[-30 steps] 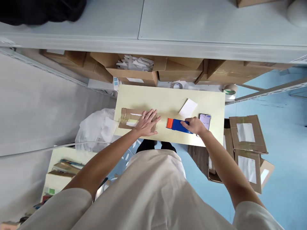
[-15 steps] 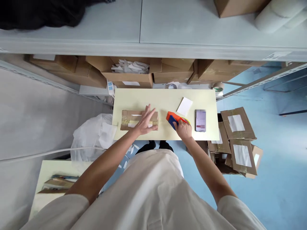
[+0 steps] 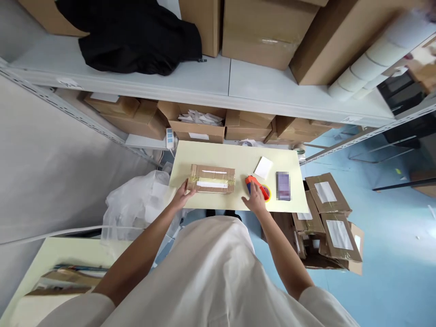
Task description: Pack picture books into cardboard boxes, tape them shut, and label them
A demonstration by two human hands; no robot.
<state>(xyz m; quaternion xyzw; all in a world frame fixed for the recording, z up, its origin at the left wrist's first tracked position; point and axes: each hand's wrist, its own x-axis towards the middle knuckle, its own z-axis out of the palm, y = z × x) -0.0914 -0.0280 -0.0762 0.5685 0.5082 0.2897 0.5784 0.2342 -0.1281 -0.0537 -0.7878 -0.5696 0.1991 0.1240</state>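
A long cardboard box (image 3: pixel 216 174) with strips of tape and a white label lies on the pale yellow table (image 3: pixel 218 152). At its near left corner, my left hand (image 3: pixel 182 196) grips the box between thumb and fingers. The orange and blue tape dispenser (image 3: pixel 260 187), with a yellow-rimmed roll, rests on the table to the right of the box. Over its near side my right hand (image 3: pixel 255 200) is open, thumb and fingers apart. A white sheet (image 3: pixel 263 167) and a phone (image 3: pixel 283 186) lie close by on the right.
Behind the table stands a metal shelf (image 3: pixel 204 97) with cartons (image 3: pixel 269 32), a black cloth (image 3: pixel 139 36) and white rolls (image 3: pixel 368 68). Flattened cardboard boxes (image 3: pixel 327 200) are piled on the floor at right. A clear plastic bag (image 3: pixel 129 195) hangs at left, above a lower table (image 3: pixel 78 245).
My left hand has moved from the top of the box to its left end. My right hand has let go of the tape dispenser, which now lies on the table. The view has tilted up.
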